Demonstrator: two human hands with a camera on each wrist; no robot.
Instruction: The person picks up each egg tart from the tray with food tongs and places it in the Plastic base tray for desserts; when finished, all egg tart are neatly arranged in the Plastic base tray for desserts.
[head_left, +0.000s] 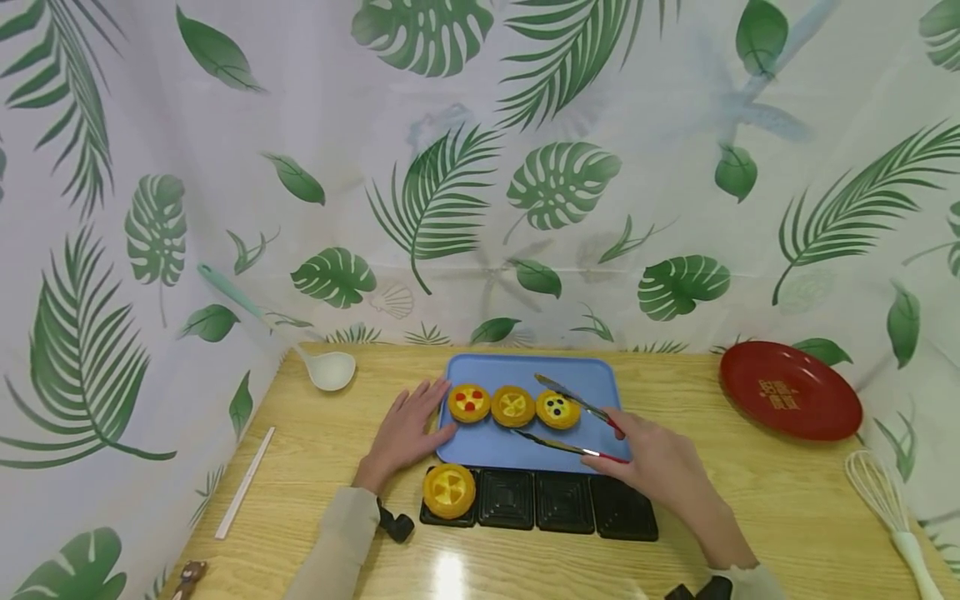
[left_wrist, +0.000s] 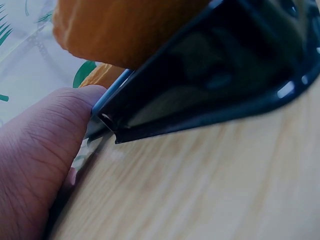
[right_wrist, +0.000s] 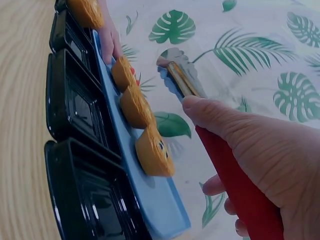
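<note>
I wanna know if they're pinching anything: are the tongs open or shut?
Open. In the head view, the tongs held by the right hand have their two tips spread well apart.

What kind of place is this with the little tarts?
Probably a tabletop set up like a kitchen: there are tarts on a blue tray, plus a whisk and a ladle.

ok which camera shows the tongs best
The head view: both arms of the tongs show, spread apart, in the right hand. The right wrist view is closer, but shows clearly only one arm's red handle and metal tip. The left wrist view shows no tongs.
</note>
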